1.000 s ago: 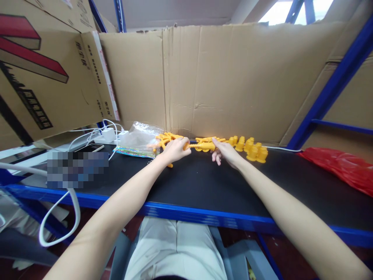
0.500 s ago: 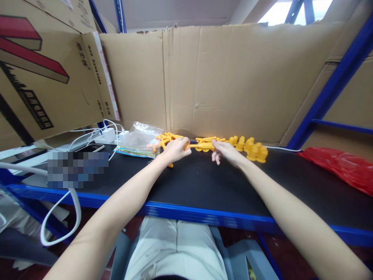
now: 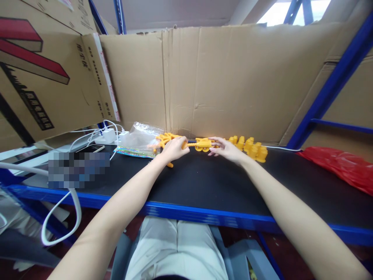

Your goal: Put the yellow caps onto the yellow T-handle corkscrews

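Note:
My left hand (image 3: 175,148) is closed around the left end of a yellow plastic piece (image 3: 204,144) that has a thin ridged stem and a wider block. My right hand (image 3: 229,151) has its fingers along the right end of that block, thumb side below, the tips partly hidden. Behind and under the block lie more yellow parts with rounded edges (image 3: 203,149), partly covered. Loose yellow sticks (image 3: 169,136) are heaped behind my left hand. Several yellow cup-like pieces (image 3: 256,151) stand in a group to the right of my right hand.
A clear plastic bag (image 3: 142,136) lies left of the sticks. White chargers and cables (image 3: 109,134) are further left. A red plastic bag (image 3: 340,165) lies at the right. Cardboard (image 3: 233,81) walls the back; a blue rail (image 3: 204,216) edges the black tabletop (image 3: 198,182).
My right hand has shifted its fingers on the block; its lower fingers, curled before, now stretch out along it. My left hand stays nearly in place on the yellow piece.

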A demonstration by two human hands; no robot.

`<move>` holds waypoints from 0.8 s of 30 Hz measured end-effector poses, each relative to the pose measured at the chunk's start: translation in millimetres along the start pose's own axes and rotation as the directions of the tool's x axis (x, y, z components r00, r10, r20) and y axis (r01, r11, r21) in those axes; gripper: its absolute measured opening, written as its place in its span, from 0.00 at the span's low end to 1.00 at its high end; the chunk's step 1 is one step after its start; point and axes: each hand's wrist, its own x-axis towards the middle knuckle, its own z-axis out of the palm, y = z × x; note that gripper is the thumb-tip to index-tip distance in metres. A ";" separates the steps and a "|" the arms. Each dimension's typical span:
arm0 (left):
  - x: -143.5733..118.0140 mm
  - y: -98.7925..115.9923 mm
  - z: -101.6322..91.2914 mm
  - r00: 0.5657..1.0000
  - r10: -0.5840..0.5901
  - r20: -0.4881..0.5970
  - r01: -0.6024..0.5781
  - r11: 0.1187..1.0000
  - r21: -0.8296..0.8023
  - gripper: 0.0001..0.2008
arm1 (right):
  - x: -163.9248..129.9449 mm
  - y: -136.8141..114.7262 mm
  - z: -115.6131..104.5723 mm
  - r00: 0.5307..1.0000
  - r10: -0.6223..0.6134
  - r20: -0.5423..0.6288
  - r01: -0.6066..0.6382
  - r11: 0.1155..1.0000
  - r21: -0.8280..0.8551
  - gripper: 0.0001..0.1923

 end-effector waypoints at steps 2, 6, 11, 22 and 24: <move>0.4 -1.1 0.6 1.000 0.010 -0.008 -0.010 1.000 -0.006 0.13 | 1.9 2.3 0.0 1.000 -0.016 -0.016 0.016 1.000 0.002 0.28; 1.0 -3.0 1.6 0.999 0.043 -0.027 -0.044 0.999 -0.015 0.11 | 3.8 4.8 1.6 0.998 0.009 -0.070 -0.008 1.000 0.017 0.24; 0.1 -2.7 0.0 0.998 0.061 -0.025 -0.062 0.998 -0.020 0.11 | 3.0 4.8 3.0 0.996 0.006 -0.084 -0.004 1.000 0.022 0.23; -0.9 0.0 -2.4 0.999 0.051 -0.007 -0.051 0.999 0.003 0.11 | 1.0 0.4 5.3 0.995 0.023 -0.096 -0.020 0.999 0.030 0.22; -1.0 -0.2 -1.9 0.999 0.047 -0.006 -0.047 0.999 0.010 0.11 | 0.8 1.2 5.4 0.995 0.035 -0.090 -0.033 0.999 0.027 0.22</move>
